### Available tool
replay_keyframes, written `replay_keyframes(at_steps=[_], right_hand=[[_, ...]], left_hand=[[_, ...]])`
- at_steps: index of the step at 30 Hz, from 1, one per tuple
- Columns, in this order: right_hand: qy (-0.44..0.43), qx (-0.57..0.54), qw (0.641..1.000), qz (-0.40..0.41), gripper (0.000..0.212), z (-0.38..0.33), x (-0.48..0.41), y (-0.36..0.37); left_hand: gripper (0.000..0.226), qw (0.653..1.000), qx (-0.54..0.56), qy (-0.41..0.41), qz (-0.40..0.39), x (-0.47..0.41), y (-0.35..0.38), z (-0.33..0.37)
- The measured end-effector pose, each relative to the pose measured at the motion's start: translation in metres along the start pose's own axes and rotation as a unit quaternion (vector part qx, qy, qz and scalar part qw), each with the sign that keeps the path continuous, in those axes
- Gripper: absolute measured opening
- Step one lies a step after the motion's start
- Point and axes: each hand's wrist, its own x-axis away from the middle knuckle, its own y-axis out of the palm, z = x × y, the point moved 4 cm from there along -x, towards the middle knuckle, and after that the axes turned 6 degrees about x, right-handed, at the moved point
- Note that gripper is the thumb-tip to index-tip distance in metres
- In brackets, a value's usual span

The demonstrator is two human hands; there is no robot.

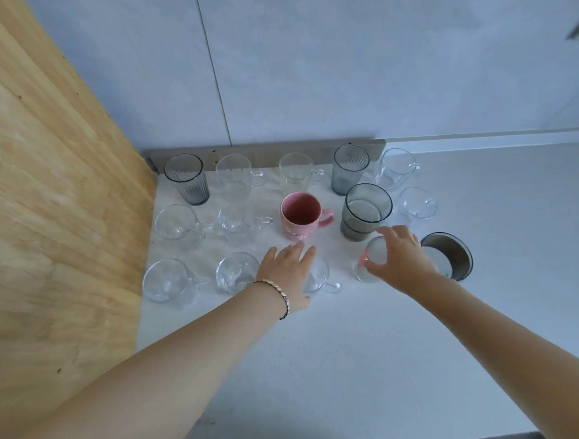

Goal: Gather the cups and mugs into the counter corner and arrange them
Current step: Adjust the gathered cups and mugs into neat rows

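The glassware stands in rough rows packed toward the counter corner, where the wooden side panel (53, 206) meets the grey back wall (306, 65), which looks like a deliberate grid: tall pieces at the back, low ones in front, handles mostly turned right so the pieces can sit close. The back row holds a ribbed grey tumbler (186, 178), two clear glass mugs, a second ribbed tumbler (350, 168) and another clear mug. In the middle row the pink mug (301, 215) sits beside a wide smoky glass (365, 211). The front row is the one being set. The left hand (289, 270), with a bracelet (279, 296) at the wrist, lies curled over the top of a clear handled cup (318, 275), gripping it just right of two clear cups already in line. The right hand (400, 258) closes from above on a small clear glass (372, 260), fingers spread round its rim, just in front of the smoky glass. To the right of that hand a dark-rimmed round container (451, 255) stands at the outer end of the front row, nearly touching the wrist. Both held pieces appear to rest on the white counter (357, 351), probably being nudged into their slots.
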Motion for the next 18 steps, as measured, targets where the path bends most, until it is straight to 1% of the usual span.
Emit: replay_keyframes(at_steps=[2, 4, 6, 7, 9, 12, 15, 18], right_hand=[[0.029, -0.023, 0.999, -0.019, 0.083, 0.015, 0.0, 0.003], [0.028, -0.035, 0.998, -0.041, 0.095, 0.021, -0.001, 0.009], [0.025, -0.034, 0.997, -0.058, 0.099, 0.022, -0.005, 0.014], [0.025, -0.035, 0.997, -0.059, 0.097, 0.022, -0.007, 0.016], [0.025, -0.039, 0.998, -0.045, 0.087, 0.023, -0.01, 0.018], [0.015, -0.038, 0.999, -0.026, 0.075, 0.024, -0.011, 0.019], [-0.001, -0.029, 0.999, -0.018, 0.071, 0.026, -0.008, 0.021], [-0.009, -0.023, 1.0, -0.019, 0.073, 0.026, -0.006, 0.023]], left_hand=[[0.092, 0.999, 0.002, -0.028, -0.016, -0.012, 0.007, 0.006], [0.091, 0.999, 0.004, -0.049, -0.018, -0.017, 0.01, 0.009], [0.089, 0.998, 0.011, -0.065, -0.006, -0.019, 0.01, 0.011], [0.088, 0.997, 0.017, -0.075, 0.002, -0.019, 0.009, 0.012], [0.084, 0.994, 0.038, -0.104, 0.021, -0.019, 0.009, 0.012], [0.08, 0.985, 0.089, -0.145, 0.036, -0.02, 0.011, 0.014], [0.081, 0.98, 0.121, -0.152, 0.045, -0.021, 0.011, 0.015], [0.084, 0.981, 0.117, -0.148, 0.05, -0.021, 0.011, 0.014]])
